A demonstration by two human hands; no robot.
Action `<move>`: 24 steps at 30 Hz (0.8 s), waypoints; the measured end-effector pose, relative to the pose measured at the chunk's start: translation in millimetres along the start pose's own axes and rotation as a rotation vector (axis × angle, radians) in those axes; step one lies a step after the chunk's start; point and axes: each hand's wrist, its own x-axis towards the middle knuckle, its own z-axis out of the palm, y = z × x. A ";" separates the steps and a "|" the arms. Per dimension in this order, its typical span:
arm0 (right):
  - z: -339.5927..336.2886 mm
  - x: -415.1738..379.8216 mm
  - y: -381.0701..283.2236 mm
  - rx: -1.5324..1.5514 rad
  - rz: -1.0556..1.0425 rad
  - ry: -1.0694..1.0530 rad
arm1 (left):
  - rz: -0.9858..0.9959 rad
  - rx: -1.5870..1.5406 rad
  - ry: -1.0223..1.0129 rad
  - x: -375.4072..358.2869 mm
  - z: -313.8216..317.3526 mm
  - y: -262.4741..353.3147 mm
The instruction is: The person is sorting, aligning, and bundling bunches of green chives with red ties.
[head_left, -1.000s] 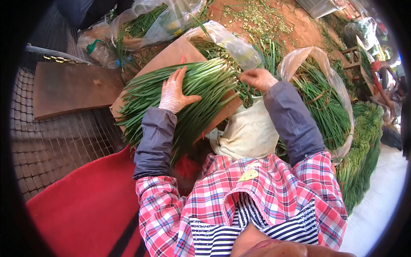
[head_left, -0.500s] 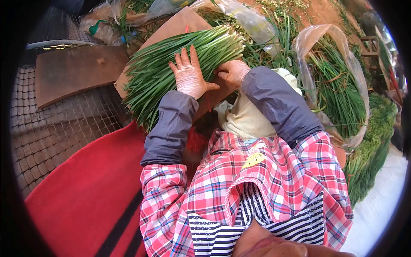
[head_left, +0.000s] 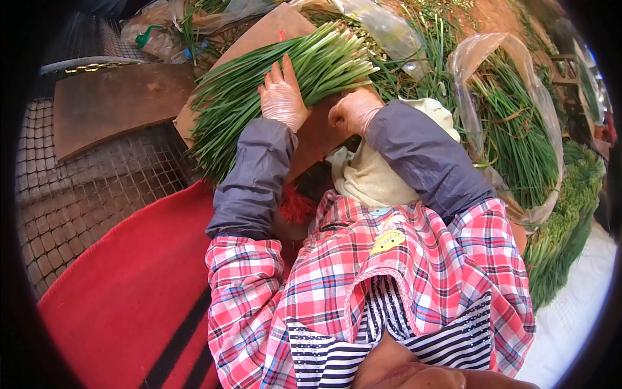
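A thick bunch of garlic chives [head_left: 259, 94] lies on a tilted brown board [head_left: 285, 23], pale stem ends to the upper right and green leaf tips to the lower left. My left hand [head_left: 283, 100], in a thin clear glove, rests on the middle of the bunch with its fingers stretched out over the leaves; its thumb is hidden. Just below the stem ends, my right hand [head_left: 357, 110], gloved likewise, is closed with fingers curled at the board's near edge. What it holds, if anything, does not show.
On the right stands an open clear plastic bag [head_left: 551, 129] full of chives, with more loose greens [head_left: 564, 227] behind it. A second brown board [head_left: 123, 107] lies over wire mesh [head_left: 58, 214] on the left. Red cloth [head_left: 129, 285] spreads at lower left.
My left hand has slid slightly left, its fingers drawn closer together. My right hand has come away from the bunch. The stem ends are more fanned out and the bunch has shifted upward a little.
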 end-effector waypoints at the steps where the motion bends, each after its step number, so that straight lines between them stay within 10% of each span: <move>1: 7.2 3.3 -0.9 -0.092 -0.048 -0.022 | 0.008 -0.019 -0.012 2.6 -0.8 -2.7; 13: 19.0 35.4 -40.8 -0.366 -0.062 -0.097 | 0.021 -0.161 -0.018 11.7 -5.6 -8.9; 18: -7.9 11.5 1.0 0.208 -0.295 0.148 | 0.013 -0.162 -0.035 9.8 -11.7 -10.0; 24: -21.6 2.6 25.9 1.158 0.392 0.270 | -0.011 -0.093 0.009 3.4 -9.2 -6.1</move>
